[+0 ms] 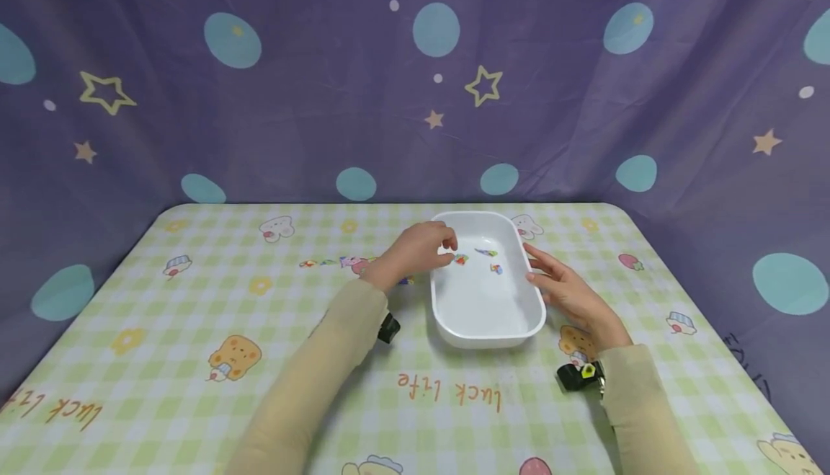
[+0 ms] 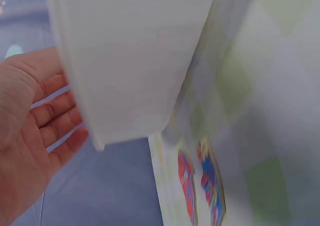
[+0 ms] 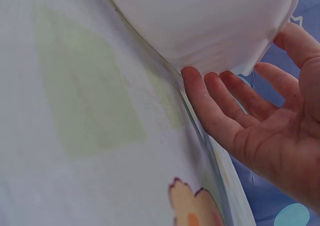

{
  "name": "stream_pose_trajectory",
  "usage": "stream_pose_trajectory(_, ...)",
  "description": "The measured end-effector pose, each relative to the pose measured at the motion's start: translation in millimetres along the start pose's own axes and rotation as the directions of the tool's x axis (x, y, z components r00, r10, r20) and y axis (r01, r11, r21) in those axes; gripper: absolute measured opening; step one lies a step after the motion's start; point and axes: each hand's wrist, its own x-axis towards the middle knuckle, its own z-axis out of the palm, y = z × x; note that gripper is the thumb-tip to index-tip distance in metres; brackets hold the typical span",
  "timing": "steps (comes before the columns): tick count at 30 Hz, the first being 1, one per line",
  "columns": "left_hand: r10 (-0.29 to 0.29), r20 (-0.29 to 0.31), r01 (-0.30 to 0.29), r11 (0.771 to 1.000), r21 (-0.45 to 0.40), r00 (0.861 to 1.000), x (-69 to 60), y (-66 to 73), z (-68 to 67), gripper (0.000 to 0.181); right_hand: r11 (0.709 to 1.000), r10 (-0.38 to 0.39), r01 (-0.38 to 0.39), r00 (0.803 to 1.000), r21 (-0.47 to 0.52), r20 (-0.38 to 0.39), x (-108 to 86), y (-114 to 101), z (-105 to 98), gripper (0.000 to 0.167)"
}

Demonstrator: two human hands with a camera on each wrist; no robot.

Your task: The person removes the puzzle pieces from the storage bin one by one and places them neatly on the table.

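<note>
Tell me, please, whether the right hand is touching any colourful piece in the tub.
Apart: the head view shows bare floor of the tub between the right hand and the nearest piece.

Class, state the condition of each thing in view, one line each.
White tub: upright, uncovered
Colourful tub pieces: lying apart
Colourful table pieces: lying beside tub
Gingham tablecloth: spread flat
Purple curtain: hanging, creased
Left hand: over tub, fingers bent, grip unclear
Right hand: fingertips touching tub's side
</note>
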Motion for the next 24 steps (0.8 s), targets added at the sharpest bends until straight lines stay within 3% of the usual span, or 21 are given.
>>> stream_pose_trajectory(7, 0.013, 0.060, -0.012, 1.000, -0.023, 0.998, 18.4, 7.1, 11.6, 0.015, 1.000, -0.003, 0.003, 1.000, 0.016, 0.001, 0.9, -0.5, -0.8, 0.064)
stream_pose_trajectory(16, 0.062, 0.153, -0.066, 0.998, 0.019, 0.986, 40.3, 7.4, 24.6, 0.022, 0.999, -0.007, 0.006, 1.000, 0.042, 0.006, 2.9, 1.9, -1.5, 0.064)
stream_pose_trajectory(20, 0.035, 0.189, -0.039, 0.999, 0.017, 0.981, 44.4, 7.0, 28.5, 0.026, 0.999, -0.009, 0.009, 1.000, 0.051, 0.010, 3.4, 2.8, -0.8, 0.064)
stream_pose_trajectory(24, 0.011, 0.180, -0.018, 0.999, 0.037, 0.984, 47.5, 6.8, 30.8, 0.029, 0.999, -0.012, 0.012, 1.000, 0.047, 0.004, 3.1, 3.6, -2.0, 0.063)
